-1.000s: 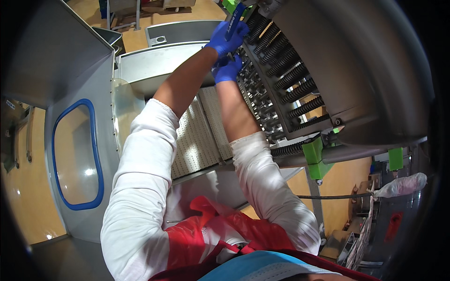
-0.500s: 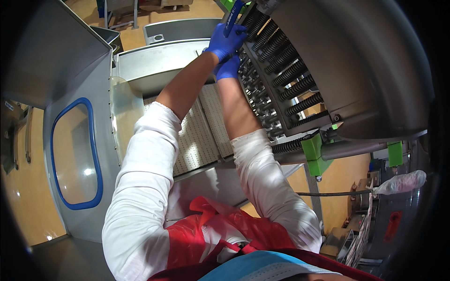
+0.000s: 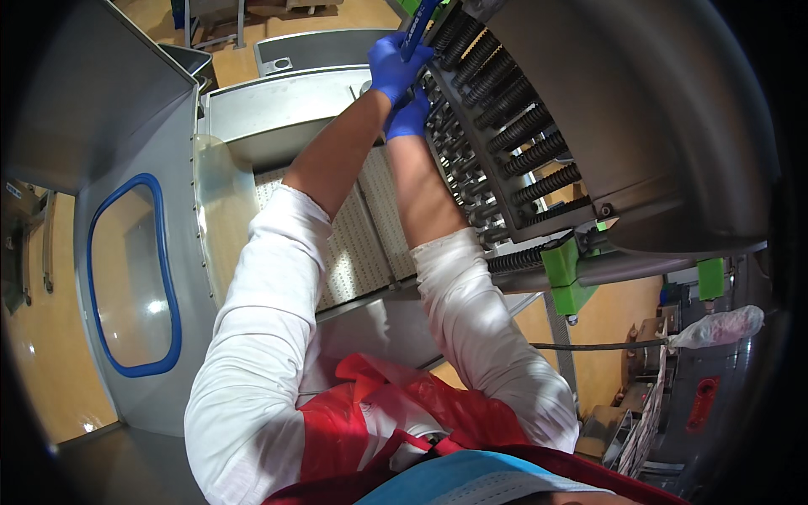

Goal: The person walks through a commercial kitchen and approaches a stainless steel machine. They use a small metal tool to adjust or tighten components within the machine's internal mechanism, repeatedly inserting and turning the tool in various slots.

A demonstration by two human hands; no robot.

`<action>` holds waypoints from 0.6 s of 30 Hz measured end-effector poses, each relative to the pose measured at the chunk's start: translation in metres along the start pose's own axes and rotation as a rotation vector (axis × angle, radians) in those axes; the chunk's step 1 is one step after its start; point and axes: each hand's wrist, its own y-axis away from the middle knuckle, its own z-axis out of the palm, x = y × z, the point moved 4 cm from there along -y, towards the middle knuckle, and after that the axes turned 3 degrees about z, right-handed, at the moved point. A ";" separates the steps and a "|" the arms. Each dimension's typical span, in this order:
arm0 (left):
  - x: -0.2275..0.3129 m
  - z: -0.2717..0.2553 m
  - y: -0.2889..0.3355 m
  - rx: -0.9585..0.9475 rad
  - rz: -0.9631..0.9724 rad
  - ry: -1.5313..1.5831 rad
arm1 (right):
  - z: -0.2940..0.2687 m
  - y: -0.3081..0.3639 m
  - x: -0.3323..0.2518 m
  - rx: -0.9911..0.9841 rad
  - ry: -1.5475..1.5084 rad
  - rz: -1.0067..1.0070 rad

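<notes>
Both my hands wear blue gloves and reach to the far middle, beside an open metal machine. My left hand is closed around a flat blue handle, which slants up and right out of the picture; its working end is hidden. Just below it, nearer me, is my right hand, its fingers mostly hidden behind the left hand and against the machine. Next to both hands runs a row of small metal fittings, with several dark coil springs to the right of it.
Under my forearms lies a pale perforated conveyor belt. A curved metal cover bulks at the right, above a green bracket. At the left stands a metal panel with a blue-framed window. A plastic-wrapped piece hangs on a cable.
My left hand and the blue handle have shifted slightly left, a little away from the springs. The right hand has barely moved.
</notes>
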 end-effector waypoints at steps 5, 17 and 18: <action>0.018 0.011 0.022 0.022 -0.007 0.045 | -0.010 -0.002 -0.015 0.018 0.089 -0.104; -0.031 -0.006 -0.003 0.123 -0.125 0.061 | -0.018 -0.012 -0.012 0.245 0.278 -0.042; -0.029 0.003 0.001 0.056 -0.058 -0.023 | -0.021 -0.015 -0.016 0.139 0.269 -0.052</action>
